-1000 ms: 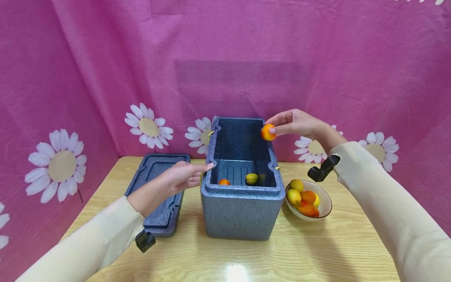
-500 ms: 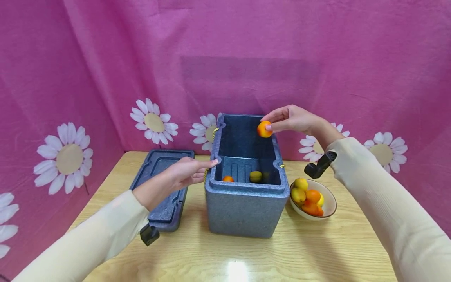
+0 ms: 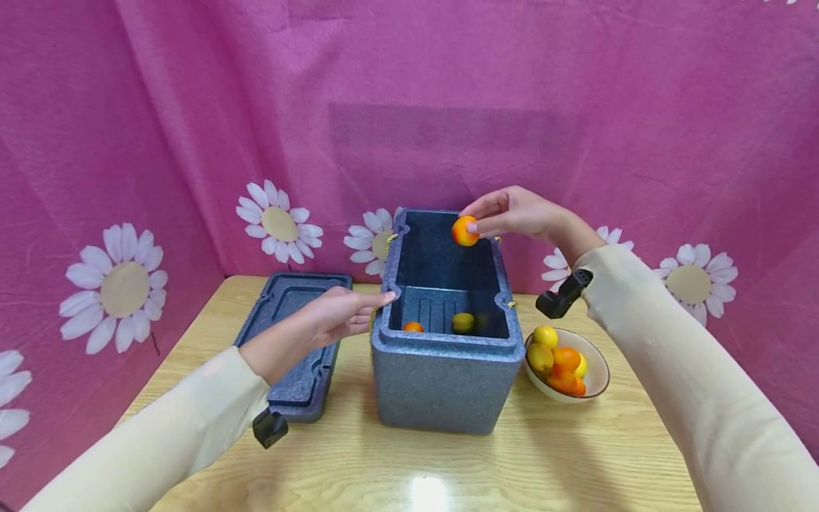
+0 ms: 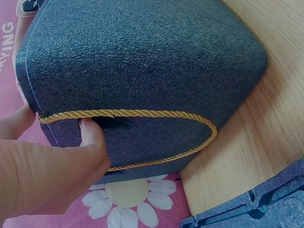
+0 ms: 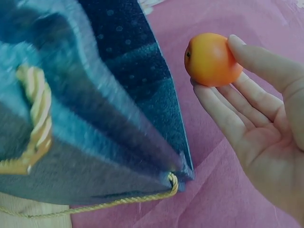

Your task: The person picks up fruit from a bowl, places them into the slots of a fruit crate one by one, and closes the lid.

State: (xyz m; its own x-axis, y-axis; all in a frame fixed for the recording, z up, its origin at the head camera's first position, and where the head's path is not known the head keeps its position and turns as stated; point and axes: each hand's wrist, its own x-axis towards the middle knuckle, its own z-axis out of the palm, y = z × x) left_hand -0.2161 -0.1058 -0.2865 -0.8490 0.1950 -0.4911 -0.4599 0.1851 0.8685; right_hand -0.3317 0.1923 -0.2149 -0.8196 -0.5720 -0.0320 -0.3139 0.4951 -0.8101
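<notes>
My right hand (image 3: 521, 212) pinches a round orange-yellow fruit (image 5: 213, 59) with a small dark spot at one end, thumb against straightish fingers. In the head view the fruit overlaps the far right part of an open dark grey foam cooler box (image 3: 441, 391). My left hand (image 3: 335, 313) grips the box's left wall, thumb at the rim and fingers against the outside. The left wrist view shows a bent finger beside the yellow rope handle (image 4: 152, 113). Down inside the box lie a green-yellow fruit (image 3: 463, 323) and an orange fruit (image 3: 412, 326), partly hidden by the near rim.
Right of the box stands a cream bowl (image 3: 598, 370) with several yellow and orange fruits. The box's grey lid (image 3: 291, 384) lies to the left, under my left forearm in the head view. A pink flowered cloth (image 3: 409, 156) hangs behind the wooden table (image 3: 358, 469).
My right hand has carried the orange-yellow fruit leftward, from the right rim to over the box opening. My left hand keeps its grip on the left wall. The head view has shifted slightly.
</notes>
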